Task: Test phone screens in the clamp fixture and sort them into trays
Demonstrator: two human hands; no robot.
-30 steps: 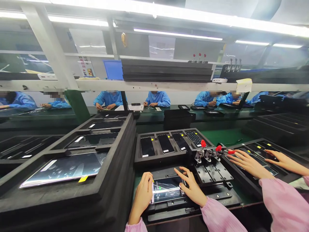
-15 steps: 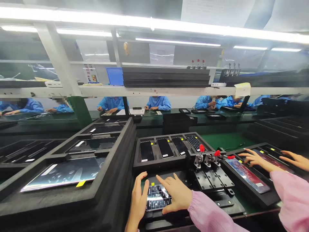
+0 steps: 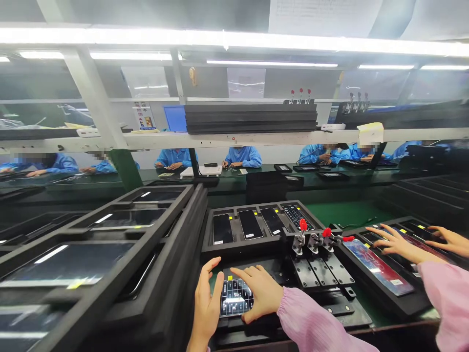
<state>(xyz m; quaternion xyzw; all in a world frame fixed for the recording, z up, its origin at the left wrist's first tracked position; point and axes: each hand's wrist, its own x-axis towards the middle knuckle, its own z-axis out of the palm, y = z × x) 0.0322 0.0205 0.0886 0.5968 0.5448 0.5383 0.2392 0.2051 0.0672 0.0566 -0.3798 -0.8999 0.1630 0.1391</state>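
A phone with a grid of icons lit on its screen lies in front of me, a yellow tab at its far edge. My right hand, in a pink sleeve, spans its right end, thumb at the near edge and forefinger at the far edge. Beside the left edge is my left hand, its thumb and fingers apart, the thumb tip close to the phone. Just right of my hands stands a black clamp fixture with red-tipped levers. Behind them, a black foam tray holds several phones, one with a lit grid.
Stacked foam trays with phones rise high on the left. At the right, a co-worker's hands reach over another phone tray. A white shelf crosses above the bench. People in blue work at the far bench.
My right hand has shifted left over the phone, its fingers drawn closer together. My left hand has barely moved. The view has turned slightly, and the left tray stack appears changed in position.
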